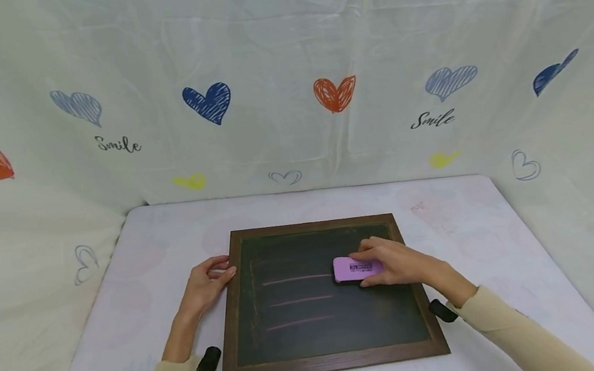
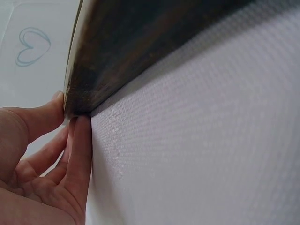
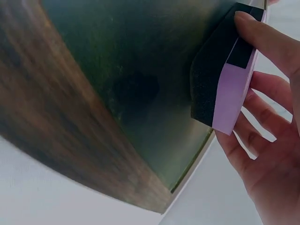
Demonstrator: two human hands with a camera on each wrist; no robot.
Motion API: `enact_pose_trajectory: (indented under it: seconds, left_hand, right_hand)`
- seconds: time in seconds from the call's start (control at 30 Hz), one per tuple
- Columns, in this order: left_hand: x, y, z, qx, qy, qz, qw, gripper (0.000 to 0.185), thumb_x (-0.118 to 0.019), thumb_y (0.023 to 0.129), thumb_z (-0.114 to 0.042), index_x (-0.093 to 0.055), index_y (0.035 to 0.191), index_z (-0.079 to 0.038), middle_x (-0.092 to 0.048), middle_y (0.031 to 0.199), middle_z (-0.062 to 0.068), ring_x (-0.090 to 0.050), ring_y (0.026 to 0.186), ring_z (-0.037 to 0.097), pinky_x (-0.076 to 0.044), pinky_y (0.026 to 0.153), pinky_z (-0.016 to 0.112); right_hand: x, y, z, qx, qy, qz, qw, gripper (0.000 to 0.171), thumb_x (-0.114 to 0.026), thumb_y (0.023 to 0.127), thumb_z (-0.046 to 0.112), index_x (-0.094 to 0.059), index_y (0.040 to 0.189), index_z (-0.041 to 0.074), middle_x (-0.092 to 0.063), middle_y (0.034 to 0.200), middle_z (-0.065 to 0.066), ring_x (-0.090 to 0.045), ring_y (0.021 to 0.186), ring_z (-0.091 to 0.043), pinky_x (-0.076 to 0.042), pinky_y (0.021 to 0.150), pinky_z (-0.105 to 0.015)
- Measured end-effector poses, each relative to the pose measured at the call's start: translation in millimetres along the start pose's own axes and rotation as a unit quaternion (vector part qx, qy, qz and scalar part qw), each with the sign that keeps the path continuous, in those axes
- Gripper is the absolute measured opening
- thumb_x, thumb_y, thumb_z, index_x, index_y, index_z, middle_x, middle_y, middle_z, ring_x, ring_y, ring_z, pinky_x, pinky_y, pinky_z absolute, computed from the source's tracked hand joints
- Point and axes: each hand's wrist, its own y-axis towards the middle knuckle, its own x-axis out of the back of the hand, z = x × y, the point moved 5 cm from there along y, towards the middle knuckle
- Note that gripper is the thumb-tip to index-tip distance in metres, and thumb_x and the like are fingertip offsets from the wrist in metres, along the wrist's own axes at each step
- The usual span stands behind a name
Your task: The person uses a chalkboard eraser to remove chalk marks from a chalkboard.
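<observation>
A chalkboard [image 1: 295, 331] in a brown wooden frame lies flat, with several pink chalk lines across its left and middle part. At the frame's left edge my left hand [image 1: 204, 288] pinches the border; the left wrist view shows the thumb [image 2: 44, 115] and fingertips against the frame edge [image 2: 86, 96]. My right hand [image 1: 399, 262] grips a purple eraser [image 1: 345, 267] with a black pad, over the board's right half, at the right end of the top line. In the right wrist view, thumb and fingers hold opposite sides of the eraser [image 3: 232, 96].
The board lies on a table with a pale cloth [image 1: 167, 235]. Behind and around hangs a white sheet [image 1: 276, 36] printed with hearts and "Smile". A black wrist device [image 1: 208, 360] sits at the left sleeve, another black device [image 1: 442, 311] by the right wrist.
</observation>
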Motion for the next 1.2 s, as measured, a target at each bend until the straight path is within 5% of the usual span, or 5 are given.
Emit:
enact_pose_trajectory:
  seconds: [0.7,1.2]
  left_hand:
    - [1.1,-2.6,1.6,0.01,0.002,0.0,0.9999,0.047,-0.069,0.1,-0.017,-0.056,0.138,0.007,-0.064,0.124,0.026,-0.062,0.109,0.038,-0.052,0.092,0.046]
    - [0.3,0.3,0.9,-0.001,0.006,-0.002,1.0,0.046,-0.069,0.1,-0.016,-0.057,0.137,0.008,-0.065,0.122,0.026,-0.062,0.107,0.038,-0.051,0.088,0.042]
  right_hand:
    - [-8,24,14,0.027,-0.033,-0.01,0.999,0.057,-0.085,0.085,0.037,-0.071,0.13,0.005,-0.059,0.099,0.003,-0.048,0.086,-0.01,-0.042,0.073,-0.025]
    - [-13,43,25,0.034,-0.04,0.003,0.999,0.059,-0.085,0.085,0.038,-0.07,0.131,0.004,-0.058,0.098,0.001,-0.047,0.084,-0.01,-0.04,0.071,-0.023]
